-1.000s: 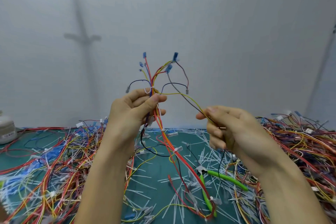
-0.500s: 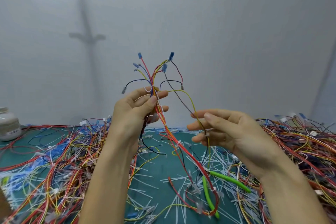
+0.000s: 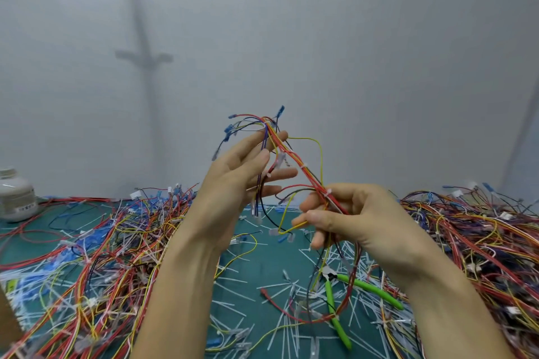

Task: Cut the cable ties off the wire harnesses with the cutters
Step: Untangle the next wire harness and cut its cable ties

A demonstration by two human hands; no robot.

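The wire harness is held up in the air between both hands, above the middle of the table and in front of the wall. Its red, yellow and black wires run slantwise from blue terminals at the top down to the right. White cable ties are still wrapped round the bundle at a few spots.

The right hand grips the lower part of the bundle, fingers curled round the wires at one of the ties; below that grip the harness hangs in a red loop down to the table. The left hand is spread wide, fingers nearly straight and fanned apart, with the upper wires lying against the fingertips; it clasps nothing.

The cutters, with bright green handles, lie on the green mat under the right hand, handles splayed, touched by neither hand. Loose white cut ties are scattered all over the mat around them. Tangled heaps of harnesses sit on the left and right of the table. A white jar stands at the far left edge.
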